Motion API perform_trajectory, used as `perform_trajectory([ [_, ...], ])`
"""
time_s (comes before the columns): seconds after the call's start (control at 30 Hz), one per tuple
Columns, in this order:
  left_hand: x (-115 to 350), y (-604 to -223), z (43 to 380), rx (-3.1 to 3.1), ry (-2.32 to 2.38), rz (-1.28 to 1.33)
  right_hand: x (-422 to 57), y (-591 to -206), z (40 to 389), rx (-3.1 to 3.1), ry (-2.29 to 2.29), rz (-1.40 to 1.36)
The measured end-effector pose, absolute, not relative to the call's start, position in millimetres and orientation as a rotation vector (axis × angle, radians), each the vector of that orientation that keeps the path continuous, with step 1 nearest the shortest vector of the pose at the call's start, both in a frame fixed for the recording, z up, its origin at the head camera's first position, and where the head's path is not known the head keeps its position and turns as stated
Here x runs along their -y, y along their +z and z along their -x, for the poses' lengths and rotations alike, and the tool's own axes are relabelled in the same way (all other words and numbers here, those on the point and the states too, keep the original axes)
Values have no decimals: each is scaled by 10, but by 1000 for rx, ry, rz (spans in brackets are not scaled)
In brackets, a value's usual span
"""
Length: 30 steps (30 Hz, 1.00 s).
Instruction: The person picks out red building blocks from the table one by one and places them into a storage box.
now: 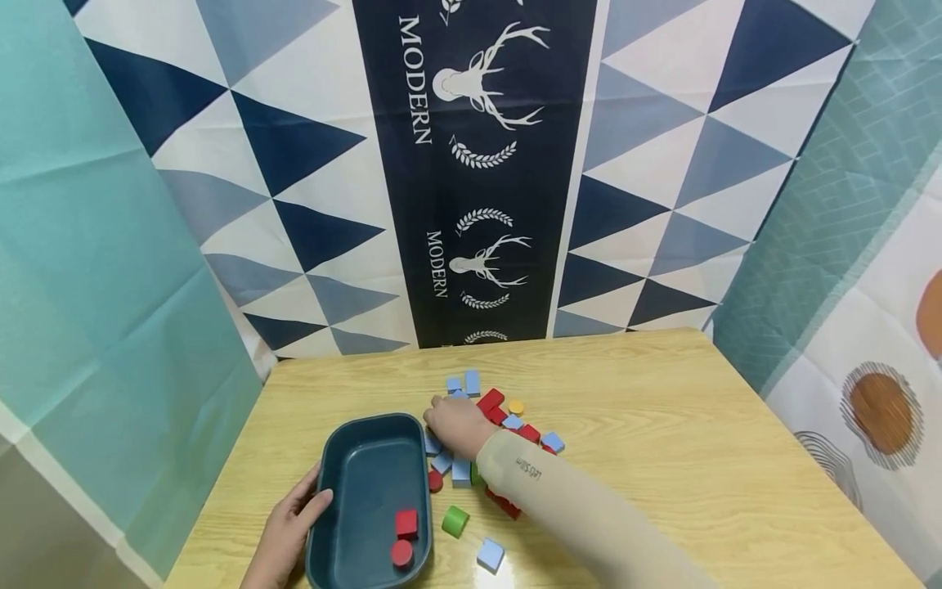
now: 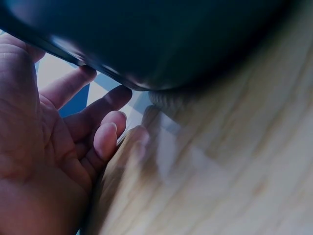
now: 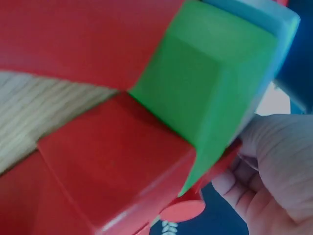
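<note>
A dark teal tray (image 1: 368, 491) stands left of centre on the table, with a red cube (image 1: 406, 523) and a red cylinder (image 1: 401, 554) inside. My left hand (image 1: 290, 523) grips its left side, thumb over the rim; in the left wrist view the fingers (image 2: 110, 100) are beneath the rim outside. My right hand (image 1: 459, 425) reaches into a loose pile of blocks beside the tray, its fingers bent. In the right wrist view, a green block (image 3: 205, 73) and a red block (image 3: 117, 156) partly hide that hand; whether it holds anything is unclear.
Blue blocks (image 1: 473, 383), red blocks (image 1: 491, 401) and a yellow round piece (image 1: 516, 406) lie around the right hand. Closer in are a green half-round block (image 1: 455, 521) and a blue block (image 1: 491, 555). A patterned cloth (image 1: 324, 204) hangs behind the table (image 1: 648, 425).
</note>
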<state>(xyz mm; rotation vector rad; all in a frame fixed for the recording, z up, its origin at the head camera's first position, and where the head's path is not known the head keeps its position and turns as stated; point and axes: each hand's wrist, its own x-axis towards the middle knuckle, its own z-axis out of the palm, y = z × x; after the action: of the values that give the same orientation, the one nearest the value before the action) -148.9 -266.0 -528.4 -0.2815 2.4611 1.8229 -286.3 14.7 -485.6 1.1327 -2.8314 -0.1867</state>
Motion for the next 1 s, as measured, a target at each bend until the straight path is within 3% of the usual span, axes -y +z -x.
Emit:
perform_trajectory([
  [0.27,2635,-5319,1486,-2443,1800,335,-340,-4450,2936,2853,361,-933],
  [0.47,2557,-5315,1494,-2461,1775,317,-309,-4142,2558,2804,652,-1025],
  [0.67,2469,-5276,1544,-2489,1745,292,-94,-4363,2189,2756,601,-1224],
  [1.0,2477,-5204,1683,-2548,1679,274,158,-4760,2021,2847,471,-1275],
])
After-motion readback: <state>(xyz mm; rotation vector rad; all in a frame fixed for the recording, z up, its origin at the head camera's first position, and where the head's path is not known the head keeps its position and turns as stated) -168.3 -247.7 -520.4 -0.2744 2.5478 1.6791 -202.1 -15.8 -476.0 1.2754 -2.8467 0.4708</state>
